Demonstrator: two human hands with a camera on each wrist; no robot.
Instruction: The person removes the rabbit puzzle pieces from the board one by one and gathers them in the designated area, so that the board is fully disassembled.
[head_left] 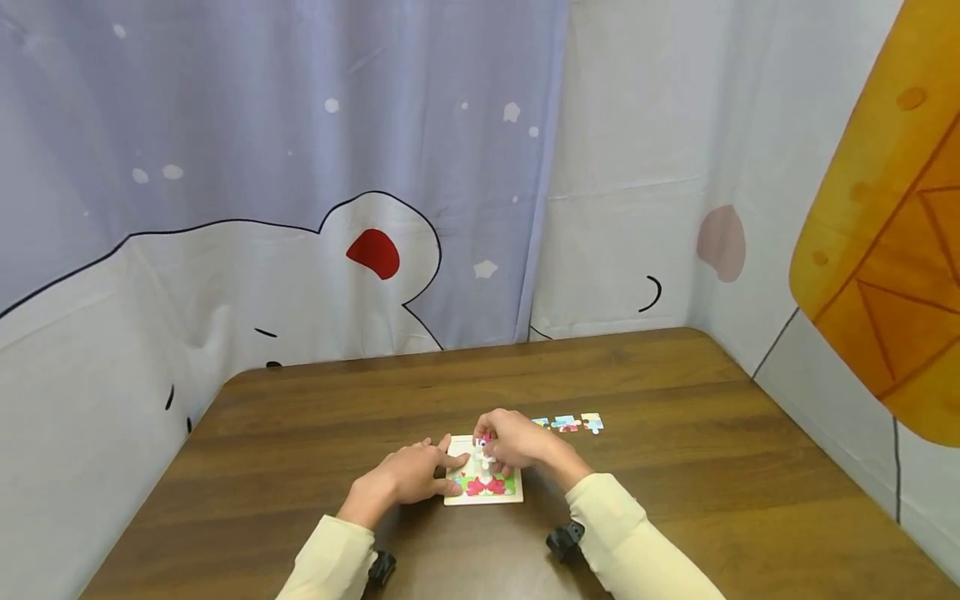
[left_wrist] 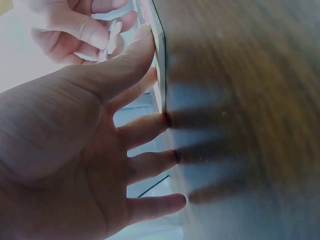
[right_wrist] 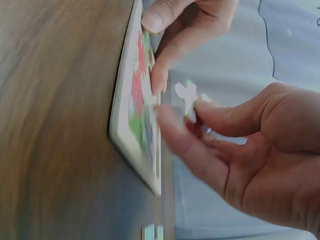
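Jigsaw piece (right_wrist: 186,95) pinched in right hand (head_left: 517,439) over puzzle board (head_left: 486,500); left hand (head_left: 408,473) straight-fingered against it; likely fitting, needs aligning.

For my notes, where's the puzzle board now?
In the head view, the puzzle board lies on the table below centre, between left hand and right hand, left of the loose pieces.

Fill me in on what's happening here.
A person is handling a jigsaw. The left hand steadies the board at its left side, while the right hand pinches a piece just above it. The board's near part shows a red and green picture; its far left part is pale. More pieces lie in a row on the table, beyond the board to the right.
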